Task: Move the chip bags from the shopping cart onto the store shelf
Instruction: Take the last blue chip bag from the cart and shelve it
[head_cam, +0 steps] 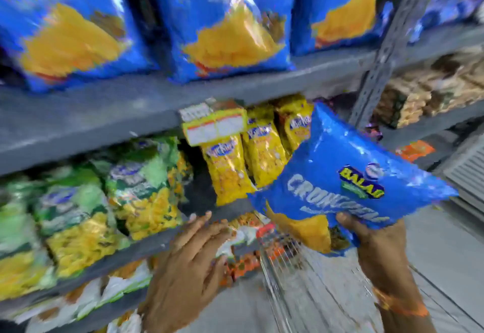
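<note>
Grey metal shelving point(110, 112) filled most of the view, all of it smeared by motion blur. On the top board stood three big blue bags point(225, 26) with yellow chips printed on them, cut off by the upper edge; their lettering was unreadable. Below the board's front lip hung a price tag point(216, 125), its print too blurred to make out. Behind it stood yellow packs point(262, 152) in a row, and toward the left end of that shelf lay green bags point(86, 207), partly running out of the frame. Lower boards held more packets in white and orange, which we could not identify.

Our right hand point(377, 243) clasped a blue bag point(345, 175) by its lower edge, thumb over the front, fingers hidden behind. That bag hung tilted in the air before the right end of the middle shelf, touching no board, its top corner covering part of the yellow packs. It bore the words BALAJI and CRUNCH-something; the rest ran under our thumb. An orange band point(400, 306) circled that wrist.

Our left hand point(193, 256) was spread flat with loose fingers, gripping nothing, fingertips at the front edge of the lower shelf. Whether it touched the board we could not tell.

Beneath the bag, the wire cart point(285, 259) showed only as blurred bars, its contents unclear. At right stood an upright post point(387, 44) and further shelves with brownish packets.
</note>
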Demonstrator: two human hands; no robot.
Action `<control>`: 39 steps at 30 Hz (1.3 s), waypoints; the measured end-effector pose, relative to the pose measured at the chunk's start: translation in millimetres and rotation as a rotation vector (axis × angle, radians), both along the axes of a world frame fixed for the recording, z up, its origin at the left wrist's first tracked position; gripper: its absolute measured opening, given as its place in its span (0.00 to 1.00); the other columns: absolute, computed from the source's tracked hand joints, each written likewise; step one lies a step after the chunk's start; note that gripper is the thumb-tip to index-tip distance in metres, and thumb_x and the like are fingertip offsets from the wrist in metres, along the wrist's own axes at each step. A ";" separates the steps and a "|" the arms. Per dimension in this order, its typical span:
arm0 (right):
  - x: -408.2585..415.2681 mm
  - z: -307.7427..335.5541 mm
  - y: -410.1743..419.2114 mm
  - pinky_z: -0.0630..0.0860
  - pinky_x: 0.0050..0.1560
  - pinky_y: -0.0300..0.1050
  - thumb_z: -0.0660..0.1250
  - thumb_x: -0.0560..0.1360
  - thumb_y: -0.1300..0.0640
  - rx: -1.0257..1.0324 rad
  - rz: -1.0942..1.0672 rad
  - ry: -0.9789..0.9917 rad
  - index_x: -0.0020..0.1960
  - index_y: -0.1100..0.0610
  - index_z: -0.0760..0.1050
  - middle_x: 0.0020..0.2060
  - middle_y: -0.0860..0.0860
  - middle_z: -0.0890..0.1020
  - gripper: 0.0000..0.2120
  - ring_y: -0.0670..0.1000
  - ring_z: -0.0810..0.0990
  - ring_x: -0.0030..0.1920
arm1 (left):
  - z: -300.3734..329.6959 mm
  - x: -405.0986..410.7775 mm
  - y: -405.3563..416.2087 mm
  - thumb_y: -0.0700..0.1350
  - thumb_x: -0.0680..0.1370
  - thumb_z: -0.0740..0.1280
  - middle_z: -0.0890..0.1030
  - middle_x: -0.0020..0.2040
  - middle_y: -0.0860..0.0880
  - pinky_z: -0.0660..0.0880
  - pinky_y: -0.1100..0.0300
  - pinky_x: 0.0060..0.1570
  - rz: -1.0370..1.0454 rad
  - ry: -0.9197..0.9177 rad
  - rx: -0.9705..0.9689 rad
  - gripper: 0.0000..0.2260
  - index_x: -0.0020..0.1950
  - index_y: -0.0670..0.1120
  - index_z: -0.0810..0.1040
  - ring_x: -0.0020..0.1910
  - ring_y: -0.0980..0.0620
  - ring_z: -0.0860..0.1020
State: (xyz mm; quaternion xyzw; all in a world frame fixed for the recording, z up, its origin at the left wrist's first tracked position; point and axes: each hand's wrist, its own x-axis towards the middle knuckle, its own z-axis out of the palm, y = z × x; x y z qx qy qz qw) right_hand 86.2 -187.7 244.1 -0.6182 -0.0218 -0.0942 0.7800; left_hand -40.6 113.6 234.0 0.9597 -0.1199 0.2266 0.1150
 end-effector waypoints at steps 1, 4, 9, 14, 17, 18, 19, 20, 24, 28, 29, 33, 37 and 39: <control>2.6 24.4 12.2 0.82 0.48 0.41 0.81 0.58 0.63 0.028 0.044 -0.031 0.64 0.70 0.72 0.49 0.50 0.86 0.37 0.47 0.86 0.47 | 18.3 -4.1 16.9 0.49 0.80 0.63 0.78 0.69 0.53 0.67 0.48 0.72 0.041 -0.090 -0.008 0.17 0.66 0.48 0.81 0.73 0.49 0.71; 6.8 95.2 50.0 0.84 0.48 0.51 0.84 0.53 0.55 0.104 0.177 -0.097 0.62 0.69 0.74 0.54 0.63 0.84 0.41 0.56 0.86 0.48 | 64.7 -14.1 59.6 0.44 0.78 0.65 0.79 0.68 0.49 0.71 0.44 0.69 0.181 -0.330 0.010 0.17 0.65 0.44 0.82 0.68 0.46 0.77; 10.1 195.3 120.5 0.83 0.45 0.48 0.77 0.56 0.61 0.132 0.370 -0.257 0.49 0.59 0.82 0.45 0.52 0.88 0.21 0.53 0.87 0.44 | 115.1 -25.8 116.7 0.46 0.78 0.63 0.74 0.73 0.44 0.63 0.41 0.77 0.488 -0.384 0.045 0.23 0.72 0.40 0.75 0.75 0.40 0.70; 26.7 249.9 213.0 0.84 0.41 0.48 0.78 0.56 0.68 0.107 0.563 -0.248 0.49 0.64 0.81 0.42 0.55 0.88 0.21 0.54 0.87 0.40 | 119.0 -32.4 157.1 0.53 0.79 0.57 0.70 0.77 0.43 0.54 0.48 0.80 0.628 -0.288 0.067 0.30 0.79 0.40 0.64 0.78 0.41 0.64; 39.0 264.4 263.8 0.84 0.45 0.52 0.78 0.60 0.73 0.029 0.651 -0.201 0.42 0.59 0.82 0.39 0.54 0.88 0.15 0.53 0.87 0.39 | 114.4 -34.1 169.2 0.52 0.78 0.58 0.71 0.75 0.42 0.55 0.48 0.80 0.642 -0.321 0.082 0.30 0.78 0.39 0.65 0.76 0.40 0.67; 44.2 265.9 276.9 0.84 0.47 0.53 0.77 0.61 0.73 0.002 0.682 -0.198 0.43 0.59 0.83 0.40 0.54 0.88 0.14 0.54 0.87 0.40 | 113.4 -34.3 172.0 0.51 0.78 0.58 0.72 0.74 0.42 0.56 0.48 0.79 0.650 -0.338 0.085 0.30 0.77 0.39 0.67 0.75 0.40 0.68; 48.7 267.7 288.2 0.84 0.48 0.52 0.77 0.62 0.73 -0.027 0.706 -0.200 0.44 0.59 0.83 0.40 0.54 0.88 0.14 0.54 0.87 0.41 | 113.0 -35.0 174.9 0.50 0.77 0.58 0.73 0.73 0.42 0.57 0.48 0.79 0.657 -0.354 0.091 0.29 0.77 0.39 0.68 0.73 0.40 0.70; 53.0 268.1 297.7 0.84 0.47 0.51 0.77 0.63 0.73 -0.053 0.724 -0.209 0.45 0.60 0.83 0.40 0.54 0.88 0.14 0.53 0.87 0.41 | 113.2 -35.3 177.0 0.49 0.77 0.58 0.74 0.72 0.42 0.56 0.49 0.80 0.662 -0.366 0.096 0.29 0.76 0.39 0.69 0.72 0.40 0.71; 67.8 260.2 318.9 0.84 0.49 0.48 0.77 0.65 0.72 -0.123 0.752 -0.222 0.52 0.63 0.82 0.46 0.55 0.88 0.17 0.53 0.87 0.46 | 112.9 -32.2 176.7 0.48 0.76 0.59 0.74 0.71 0.42 0.54 0.51 0.80 0.670 -0.395 0.099 0.28 0.75 0.39 0.69 0.69 0.41 0.73; 72.9 247.6 322.4 0.81 0.58 0.54 0.79 0.65 0.67 -0.148 0.738 -0.216 0.63 0.62 0.75 0.56 0.56 0.85 0.28 0.55 0.85 0.55 | 110.5 -28.4 173.7 0.48 0.75 0.60 0.75 0.70 0.41 0.53 0.51 0.81 0.692 -0.412 0.125 0.28 0.73 0.38 0.71 0.69 0.40 0.72; 71.5 244.3 321.3 0.81 0.58 0.53 0.80 0.65 0.66 -0.162 0.738 -0.226 0.65 0.60 0.74 0.58 0.55 0.85 0.31 0.54 0.85 0.56 | 109.5 -27.6 173.0 0.48 0.75 0.60 0.75 0.70 0.40 0.53 0.50 0.81 0.707 -0.411 0.126 0.28 0.73 0.37 0.71 0.69 0.40 0.72; 65.3 237.7 321.9 0.82 0.55 0.44 0.81 0.63 0.65 -0.225 0.713 -0.318 0.67 0.56 0.69 0.59 0.49 0.83 0.37 0.47 0.84 0.57 | 109.3 -23.4 167.8 0.48 0.75 0.60 0.75 0.69 0.40 0.54 0.49 0.80 0.736 -0.404 0.099 0.27 0.73 0.37 0.71 0.69 0.40 0.71; 65.9 242.4 319.4 0.82 0.58 0.51 0.82 0.62 0.62 -0.255 0.721 -0.313 0.68 0.54 0.67 0.62 0.51 0.82 0.39 0.49 0.83 0.59 | 112.4 -19.0 165.4 0.46 0.77 0.61 0.77 0.66 0.41 0.59 0.48 0.79 0.677 -0.471 0.057 0.23 0.71 0.37 0.72 0.67 0.41 0.74; 64.8 245.6 309.3 0.82 0.56 0.53 0.83 0.62 0.60 -0.300 0.699 -0.318 0.70 0.54 0.64 0.62 0.54 0.81 0.42 0.51 0.83 0.58 | 113.2 -15.8 165.0 0.44 0.78 0.61 0.79 0.63 0.42 0.64 0.46 0.76 0.621 -0.520 0.051 0.20 0.68 0.38 0.75 0.63 0.42 0.77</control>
